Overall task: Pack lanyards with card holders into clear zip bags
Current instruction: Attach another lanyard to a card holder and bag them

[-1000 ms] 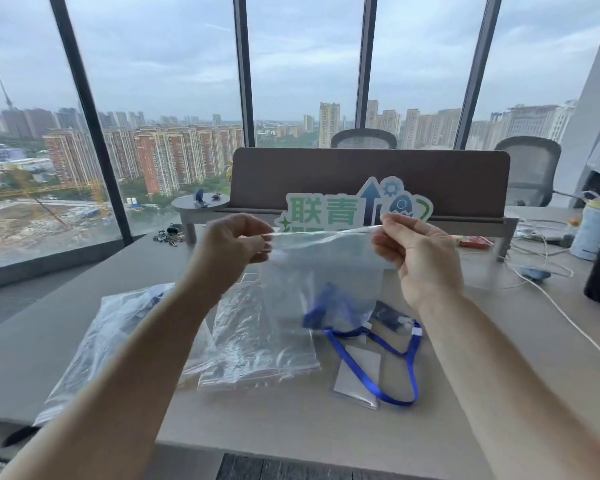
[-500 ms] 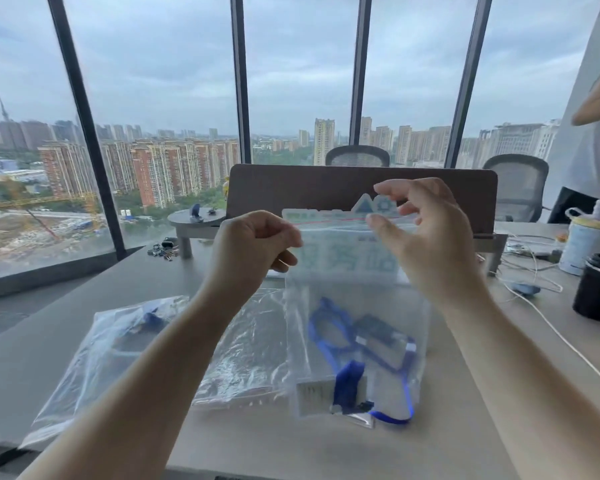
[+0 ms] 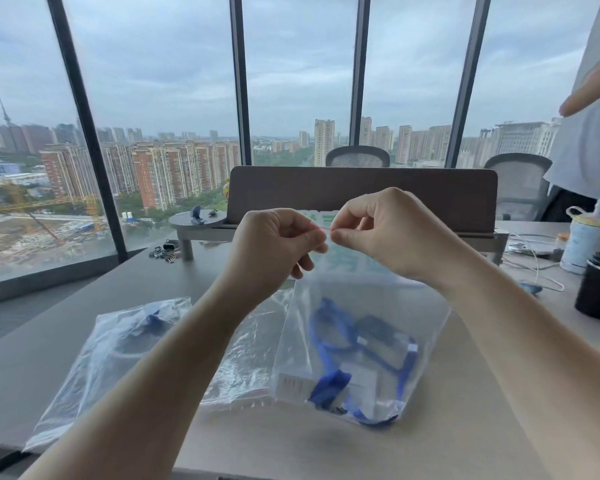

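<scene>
Hanging above the desk (image 3: 465,445), a clear bag (image 3: 361,344) holds a blue lanyard (image 3: 329,341) and a card holder (image 3: 293,386), bunched near its bottom. The left hand (image 3: 274,247) and right hand (image 3: 392,230) pinch its pink zip strip (image 3: 323,229), fingers curled, fingertips nearly touching. Two more bags (image 3: 118,348) lie flat on the left; one shows blue inside.

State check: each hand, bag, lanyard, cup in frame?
Left hand: pinches held bag's zip strip.
Right hand: pinches same strip.
Held bag: hanging, lifted off the desk.
Blue lanyard: inside held bag.
Card holder: inside held bag.
Left bag: flat on desk, holds something blue.
Black cup: upright.
</scene>
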